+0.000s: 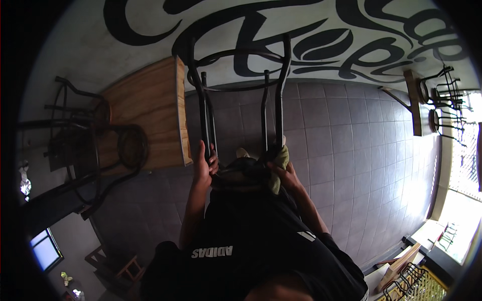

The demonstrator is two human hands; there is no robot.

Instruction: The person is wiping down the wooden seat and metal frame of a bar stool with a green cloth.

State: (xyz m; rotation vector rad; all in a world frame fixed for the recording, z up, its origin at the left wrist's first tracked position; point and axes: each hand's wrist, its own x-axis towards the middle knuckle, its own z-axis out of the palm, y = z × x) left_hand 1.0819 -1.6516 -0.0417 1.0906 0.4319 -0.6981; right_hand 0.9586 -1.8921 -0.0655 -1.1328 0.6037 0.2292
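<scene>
A dark metal stool [279, 109] is held before my body, its legs pointing away from me and its dark seat [241, 175] close to my black shirt. Ring-shaped braces join the legs near their far ends. My left hand [206, 165] grips the left legs just beyond the seat. On the other side, my right hand [284, 173] presses a green cloth [278, 180] against the base of the right leg, at the seat's edge. The cloth and fingers partly hide that joint.
To the left stands a wooden table [147, 113] with upturned stools [131, 146] on it. A wall with painted black lettering [256, 41] rises ahead. Grey floor tiles [320, 150] extend right, towards a wall-mounted wooden shelf [420, 105] bearing more upturned stools [438, 90].
</scene>
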